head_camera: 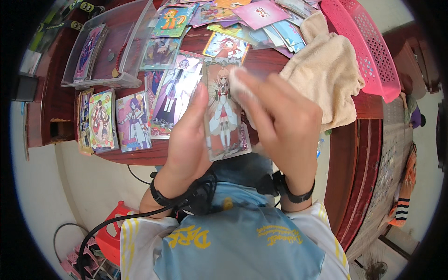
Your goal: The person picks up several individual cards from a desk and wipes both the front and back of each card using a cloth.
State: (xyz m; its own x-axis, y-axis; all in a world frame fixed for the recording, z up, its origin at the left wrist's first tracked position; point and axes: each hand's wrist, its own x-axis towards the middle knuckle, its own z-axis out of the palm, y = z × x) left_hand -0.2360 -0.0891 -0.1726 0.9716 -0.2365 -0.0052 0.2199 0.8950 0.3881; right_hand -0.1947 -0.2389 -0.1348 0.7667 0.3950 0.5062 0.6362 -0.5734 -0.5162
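My left hand (189, 136) grips a tall trading card (222, 108) with an anime figure on it, its thumb along the card's left edge. In my right hand (287, 115), pinched between the fingers, is a small white wad (241, 78), blurred, against the card's upper right. A shiny purple and white card (175, 91) lies just left of the held one. Beyond it, a card with a red-haired figure (225, 45) rests on the dark red wooden table (129, 159). Right of my right hand lies a beige towel (323, 73).
A clear plastic box (136, 42) with cards and red beads stands at the back left, card stacks (102, 119) in front of it. Many overlapping cards (260, 14) cover the far table. A pink perforated basket (371, 49) stands at the right edge. A cable (115, 218) runs beside my left arm.
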